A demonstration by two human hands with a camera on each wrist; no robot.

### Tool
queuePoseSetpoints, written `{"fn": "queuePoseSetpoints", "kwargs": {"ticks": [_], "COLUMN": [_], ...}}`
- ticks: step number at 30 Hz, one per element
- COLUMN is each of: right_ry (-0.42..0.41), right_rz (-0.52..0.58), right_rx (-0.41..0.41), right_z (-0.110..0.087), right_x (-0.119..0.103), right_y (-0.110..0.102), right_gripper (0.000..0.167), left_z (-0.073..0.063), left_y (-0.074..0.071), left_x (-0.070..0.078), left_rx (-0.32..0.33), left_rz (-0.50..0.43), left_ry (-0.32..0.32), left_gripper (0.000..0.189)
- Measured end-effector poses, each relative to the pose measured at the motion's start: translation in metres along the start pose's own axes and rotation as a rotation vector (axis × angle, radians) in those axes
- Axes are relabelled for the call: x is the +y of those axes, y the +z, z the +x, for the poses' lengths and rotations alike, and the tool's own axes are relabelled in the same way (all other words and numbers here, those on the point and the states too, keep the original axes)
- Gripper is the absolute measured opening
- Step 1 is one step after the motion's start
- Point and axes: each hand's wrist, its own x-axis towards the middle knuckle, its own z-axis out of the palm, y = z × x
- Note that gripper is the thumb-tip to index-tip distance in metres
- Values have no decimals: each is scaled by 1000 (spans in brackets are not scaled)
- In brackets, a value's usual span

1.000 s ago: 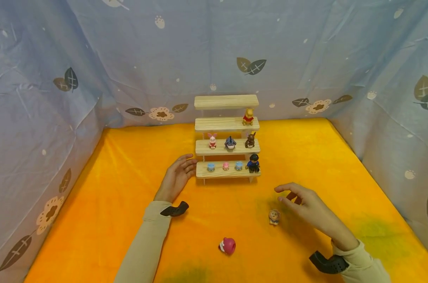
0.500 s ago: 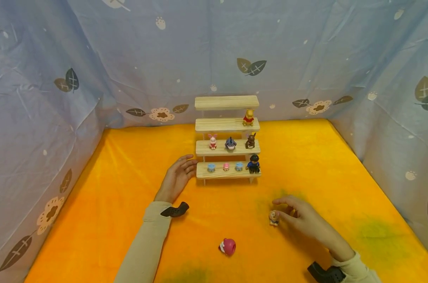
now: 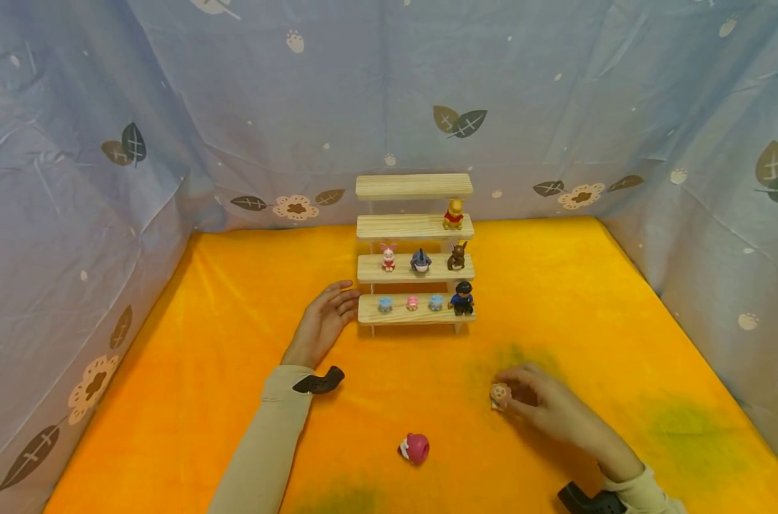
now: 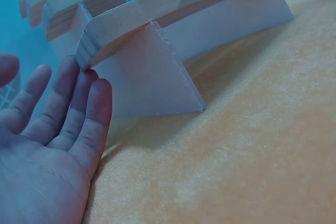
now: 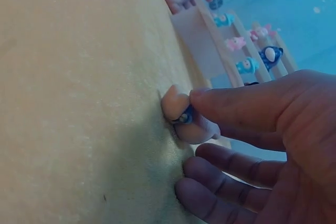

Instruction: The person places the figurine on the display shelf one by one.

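My right hand [image 3: 552, 405] pinches a small tan figurine [image 3: 499, 395] low over the yellow cloth, right of the middle. In the right wrist view the thumb lies on the figurine [image 5: 176, 104], which shows a blue band; the index finger is partly hidden behind it, and the other fingers are loosely bent. My left hand [image 3: 323, 323] lies palm up with relaxed fingers beside a tiered wooden shelf [image 3: 389, 318]. Seen from the left wrist, its fingertips [image 4: 98, 95] are right at the end of the lowest board [image 4: 113, 30].
Small blue and pink figurines and a dark-haired doll [image 3: 462, 298] stand on the lowest board. Higher up are a piglet [image 3: 387, 258], a donkey [image 3: 420, 261], a brown figurine [image 3: 457, 256] and a yellow bear [image 3: 453, 214]. A dark pink toy [image 3: 417, 448] lies on the cloth in front.
My right hand has come down and toward me, and its thumb and index finger have closed on the tan figurine, which has turned slightly. The left hand has stayed by the shelf.
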Motion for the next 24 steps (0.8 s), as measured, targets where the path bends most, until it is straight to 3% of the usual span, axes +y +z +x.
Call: {"fn": "queuePoseSetpoints", "kwargs": {"ticks": [15, 24], "right_ry": [20, -99], "right_rz": [-16, -21], "right_rx": [-36, 39], "right_z": [-1, -3], "right_x": [-3, 1], "right_y": [4, 11], "right_gripper": [27, 25], "left_z": [-2, -1], "left_y": [1, -1], "left_x": [1, 0], "left_rx": [1, -7], "left_rz": [3, 10], "left_ry": [1, 1], "left_gripper": [35, 33]}}
